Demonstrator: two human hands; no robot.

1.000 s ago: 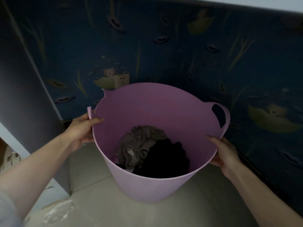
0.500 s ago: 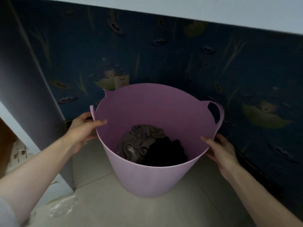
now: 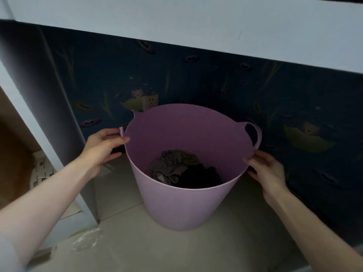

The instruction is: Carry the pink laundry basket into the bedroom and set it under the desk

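The pink laundry basket (image 3: pixel 182 205) stands upright on the pale tiled floor (image 3: pixel 125 242), beneath the light desk top (image 3: pixel 176 22) that runs across the top of the view. Just behind it is dark blue patterned wallpaper (image 3: pixel 216 85) with a wall socket (image 3: pixel 150 101) at the far left of the rim. Inside lie a grey garment (image 3: pixel 169 167) and a black garment (image 3: pixel 198 177), touching. The left hand (image 3: pixel 102 148) curls around the left rim, thumb over the edge. The right hand (image 3: pixel 267 171) is loosely open, its fingertips touching the right rim below the loop handle (image 3: pixel 257 134). A crumpled clear plastic bag (image 3: pixel 86 240) lies near left.
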